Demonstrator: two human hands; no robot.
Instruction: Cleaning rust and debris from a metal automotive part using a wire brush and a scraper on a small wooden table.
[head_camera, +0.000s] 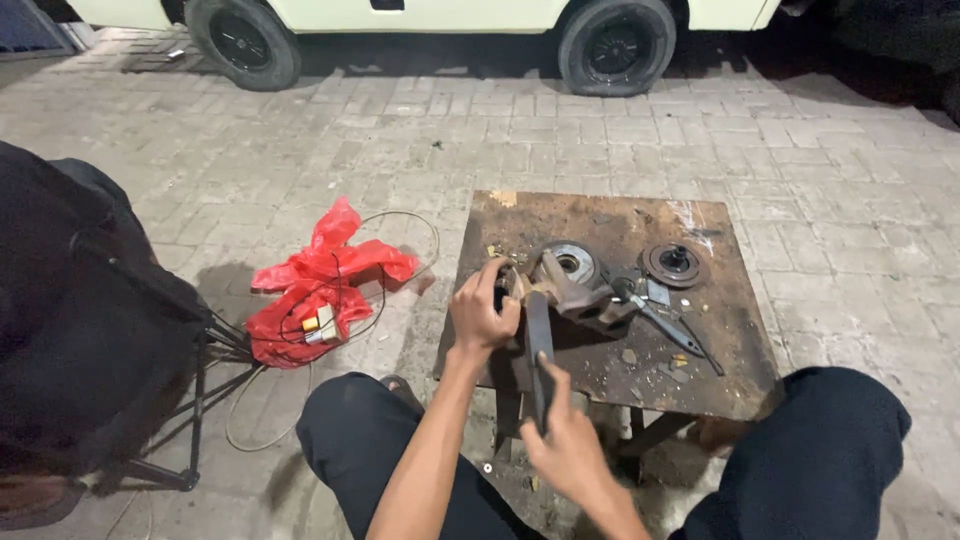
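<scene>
Head view: left hand is gripping a rusty metal part on the rusty metal table, fingers wrapped around its end; right hand is clamping a long bar tool, fingers closed. The bar could be slipping off and striking the left fingers; loose pliers nearby could get knocked off.

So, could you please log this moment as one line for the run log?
left hand: grips metal part | right hand: holds bar | base: rusty plate | nearby: pliers, disc
</scene>
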